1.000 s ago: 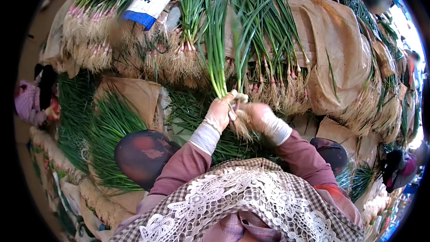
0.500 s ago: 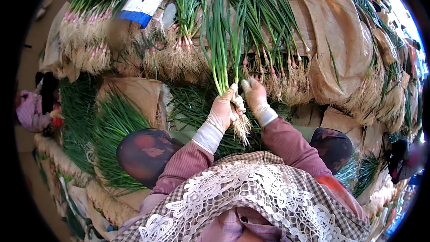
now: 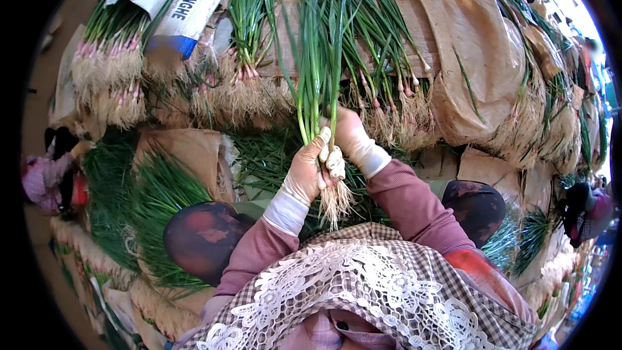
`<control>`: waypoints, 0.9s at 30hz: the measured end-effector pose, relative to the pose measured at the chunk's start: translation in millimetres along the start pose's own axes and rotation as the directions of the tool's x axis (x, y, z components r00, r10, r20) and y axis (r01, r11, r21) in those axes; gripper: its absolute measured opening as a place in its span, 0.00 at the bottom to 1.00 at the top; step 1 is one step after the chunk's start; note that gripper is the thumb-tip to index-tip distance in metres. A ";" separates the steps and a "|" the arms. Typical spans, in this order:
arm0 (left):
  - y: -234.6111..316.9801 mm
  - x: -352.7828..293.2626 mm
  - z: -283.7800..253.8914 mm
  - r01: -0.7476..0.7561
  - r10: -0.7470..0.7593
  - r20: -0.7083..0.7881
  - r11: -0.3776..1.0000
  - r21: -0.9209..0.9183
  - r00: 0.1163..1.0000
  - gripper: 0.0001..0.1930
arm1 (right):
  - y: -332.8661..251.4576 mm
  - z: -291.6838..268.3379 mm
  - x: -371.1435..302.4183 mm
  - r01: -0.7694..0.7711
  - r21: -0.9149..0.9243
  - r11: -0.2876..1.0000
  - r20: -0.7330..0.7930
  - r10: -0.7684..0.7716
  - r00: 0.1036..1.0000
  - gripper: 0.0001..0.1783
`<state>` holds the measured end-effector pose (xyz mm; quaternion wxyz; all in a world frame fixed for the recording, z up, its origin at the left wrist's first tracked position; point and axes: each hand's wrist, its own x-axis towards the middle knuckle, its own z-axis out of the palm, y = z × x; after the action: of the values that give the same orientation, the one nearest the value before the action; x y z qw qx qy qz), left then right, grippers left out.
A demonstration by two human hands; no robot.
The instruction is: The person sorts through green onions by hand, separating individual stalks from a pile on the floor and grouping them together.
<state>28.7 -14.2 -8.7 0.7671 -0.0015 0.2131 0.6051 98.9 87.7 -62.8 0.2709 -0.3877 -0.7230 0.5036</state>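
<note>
A bunch of green garlic [image 3: 315, 84] stands upright before me, its long leaves pointing away and its pale roots [image 3: 335, 204] hanging toward my lap. My left hand [image 3: 307, 167], in a thin pale glove, is closed around its lower stems, thumb across the front. Pale, lumpy shapes show beside the thumb; whether they are glove fingertips or bulbs I cannot make out. My right hand [image 3: 352, 135], gloved too, is against the right side of the stems just above the left, its fingers curling behind them and partly hidden.
Ahead lies a row of green garlic [image 3: 382, 45] with roots toward me, partly under brown sheeting [image 3: 457, 45]. A white and blue printed sack [image 3: 193, 10] rests at the far left. Loose greens [image 3: 170, 188] lie by my left knee. Other people [image 3: 52, 172] sit at both sides.
My right hand has moved left, from apart beside the bunch to against its stems. Both hands and the bunch sit slightly lower and further left in view.
</note>
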 end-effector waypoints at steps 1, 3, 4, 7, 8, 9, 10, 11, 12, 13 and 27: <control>-0.5 -2.4 -0.6 -0.021 0.022 -0.028 0.999 0.030 0.999 0.19 | -28.0 -9.5 -4.2 -0.079 -0.620 0.781 0.206 0.259 0.944 0.13; -2.0 0.6 7.2 -0.043 0.049 -0.071 0.995 0.089 0.996 0.18 | 34.8 -8.7 -13.2 -0.301 -0.429 0.852 0.444 0.489 0.750 0.14; -1.1 1.2 5.8 -0.043 0.053 -0.101 0.994 0.102 0.993 0.18 | 35.7 -9.4 -19.8 -0.333 -0.373 0.866 0.560 0.496 0.663 0.14; -0.5 5.5 2.4 -0.019 0.048 -0.173 0.986 0.167 0.984 0.17 | 16.2 -21.7 -20.7 -0.716 0.459 0.526 0.667 0.328 0.669 0.15; -0.8 3.3 3.0 0.001 0.028 -0.175 0.987 0.158 0.984 0.17 | -7.6 -21.3 -18.6 -0.669 0.726 0.159 0.648 0.168 0.743 0.17; -1.4 0.9 3.7 0.020 0.007 -0.177 0.989 0.149 0.984 0.17 | 1.8 -26.5 -7.0 -0.623 0.781 0.047 0.623 -0.125 0.772 0.17; 0.1 -0.4 0.2 0.022 -0.010 -0.114 0.995 0.102 0.993 0.17 | -8.8 -25.0 -2.1 -0.588 0.808 -0.024 0.581 -0.122 0.804 0.16; 3.4 -1.2 -2.1 0.029 -0.026 -0.046 0.998 0.056 0.999 0.17 | -22.9 -22.5 2.7 -0.546 0.833 -0.093 0.535 -0.114 0.837 0.15; 7.8 -3.3 -1.2 0.026 -0.028 0.025 0.997 0.067 0.999 0.17 | -28.2 -17.5 7.0 -0.518 0.841 -0.156 0.502 -0.133 0.855 0.16; 10.3 -2.7 -4.4 -0.007 0.005 0.033 0.998 0.060 0.999 0.19 | -48.6 -15.5 5.7 -0.454 0.878 -0.150 0.446 -0.088 0.891 0.14; 7.3 15.3 -43.0 -0.086 0.146 -0.363 0.981 0.176 0.920 0.14 | 11.1 -40.1 -29.2 -0.046 -0.806 0.591 0.211 0.358 0.910 0.19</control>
<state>10.6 -9.2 -50.9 0.6729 -0.0441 0.4019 0.6195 149.5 86.2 -59.4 -0.1200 -0.4510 -0.8555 0.2243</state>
